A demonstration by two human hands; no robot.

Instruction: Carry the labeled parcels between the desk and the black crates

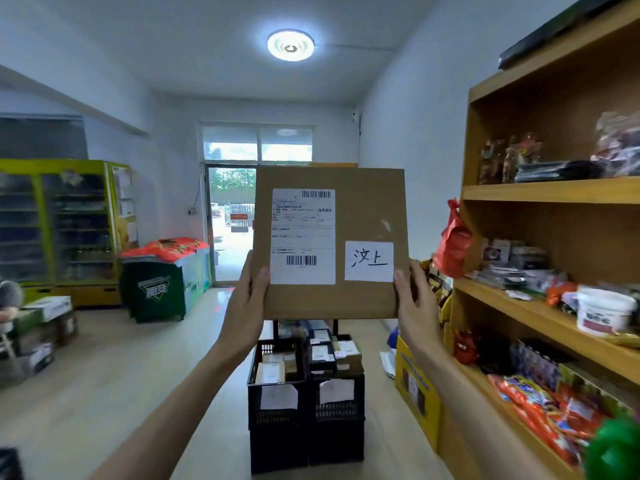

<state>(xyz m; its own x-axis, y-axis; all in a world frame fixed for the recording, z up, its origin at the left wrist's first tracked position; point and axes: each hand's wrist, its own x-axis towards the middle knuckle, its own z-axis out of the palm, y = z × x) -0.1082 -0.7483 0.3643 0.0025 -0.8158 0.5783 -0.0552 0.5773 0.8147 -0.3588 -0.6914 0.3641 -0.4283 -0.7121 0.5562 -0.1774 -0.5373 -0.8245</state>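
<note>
Both my hands, left (pixel 246 299) and right (pixel 414 303), grip the flat cardboard parcel (pixel 330 242) upright by its lower corners, thumbs in front, above the black crates (pixel 306 403). I read a barcoded shipping label (pixel 303 236) and a handwritten slip (pixel 369 261) reading "沈上".

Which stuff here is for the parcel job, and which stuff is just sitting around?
For the job:
- cardboard parcel, held up by the left hand and the right hand
- black crates on the floor, already holding parcels

Just sitting around:
- wooden shelf with snacks
- drinks fridge
- green chest freezer
</note>
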